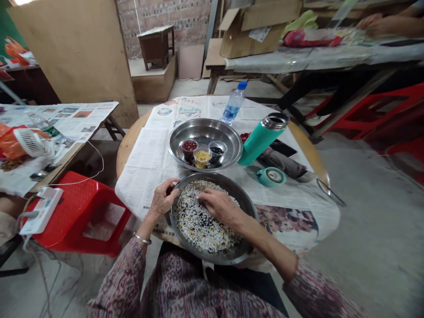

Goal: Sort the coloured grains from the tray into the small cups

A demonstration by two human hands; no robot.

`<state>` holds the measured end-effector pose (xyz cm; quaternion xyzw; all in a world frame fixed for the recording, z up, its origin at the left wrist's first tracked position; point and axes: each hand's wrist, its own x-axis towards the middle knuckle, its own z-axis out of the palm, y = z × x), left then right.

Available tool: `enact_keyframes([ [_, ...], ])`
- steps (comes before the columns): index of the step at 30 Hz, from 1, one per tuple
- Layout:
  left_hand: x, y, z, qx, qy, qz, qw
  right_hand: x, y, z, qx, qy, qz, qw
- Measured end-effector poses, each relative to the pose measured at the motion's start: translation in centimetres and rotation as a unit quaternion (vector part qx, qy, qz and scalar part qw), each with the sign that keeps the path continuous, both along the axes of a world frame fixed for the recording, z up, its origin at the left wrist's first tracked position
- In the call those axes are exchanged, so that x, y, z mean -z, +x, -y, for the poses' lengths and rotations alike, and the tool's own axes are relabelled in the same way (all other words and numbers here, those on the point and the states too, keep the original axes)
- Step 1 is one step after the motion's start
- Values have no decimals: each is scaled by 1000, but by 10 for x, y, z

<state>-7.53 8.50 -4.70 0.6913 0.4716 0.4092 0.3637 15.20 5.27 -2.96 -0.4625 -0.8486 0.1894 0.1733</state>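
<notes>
A metal basin [236,190] of mixed grains [195,232] stands at the table's near edge, over my lap. The grains are mostly white, with black, yellow and dark red ones among them. My left hand [164,196] is closed on the basin's left rim. Over the grains, my right hand [217,204] has its fingers pinched together at the surface; whatever is between the fingertips is hidden. Just beyond sits a second, shiny metal basin [174,143], holding plastic cups of red beans [189,146], yellow beans [202,155] and black beans [216,151].
A green flask [263,139] stands uncapped right of the far basin, its lid [271,176] nearby. Behind is a water bottle [233,104]. Newspaper [139,163] covers the round table. A red stool [79,212] with a power strip [42,211] stands left. Another person's hands [380,26] show far right.
</notes>
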Motion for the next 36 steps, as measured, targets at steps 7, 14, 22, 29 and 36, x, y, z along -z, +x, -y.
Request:
enact_keyframes([
  [7, 3, -3, -3, -11, 44, -35, 998, 5, 35, 64, -2, 49, -58, 997],
  [14, -51, 4, 21, 131, 217, -287, 924, 24, 45, 97, 115, 191, -49, 974],
  [22, -47, 48, 72, 225, 60, -430, 872, 36, 25, 99, 229, 288, -155, 917],
  [29, -31, 88, 49, 192, -41, -293, 936, 48, 27, 99, 261, 305, -226, 888],
  [36, -30, 104, 67, 334, 55, -259, 905, 51, 27, 100, 270, 287, -259, 882],
])
